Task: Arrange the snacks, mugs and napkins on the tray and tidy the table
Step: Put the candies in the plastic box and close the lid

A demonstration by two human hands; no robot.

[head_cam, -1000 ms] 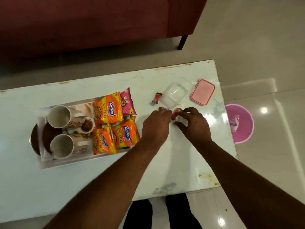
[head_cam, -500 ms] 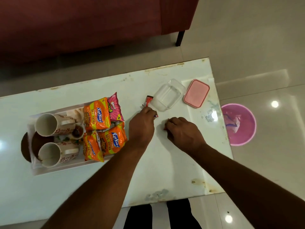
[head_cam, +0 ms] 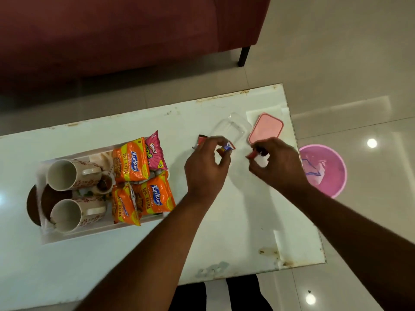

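currently tray (head_cam: 89, 234) holds mugs (head_cam: 67, 173), snack packs (head_cam: 134, 162); left hand (head_cam: 205, 169), right hand (head_cam: 280, 167) fingers (head_cam: 258, 170) pinching wrappers (head_cam: 227, 148).

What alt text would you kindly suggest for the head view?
Over a white table, the left hand pinches a small blue-and-red wrapper and the right hand a red wrapper, near a clear box and pink lid. A tray holds mugs and snack packets.

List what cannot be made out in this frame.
All head view:
- Wrapper pinched by the left hand: print too small to read.
- Red piece in the right hand: mostly covered by that hand.
- Dark wrapper on the table: partly behind the left hand.
- Bin: partly behind the table edge; contents unclear.
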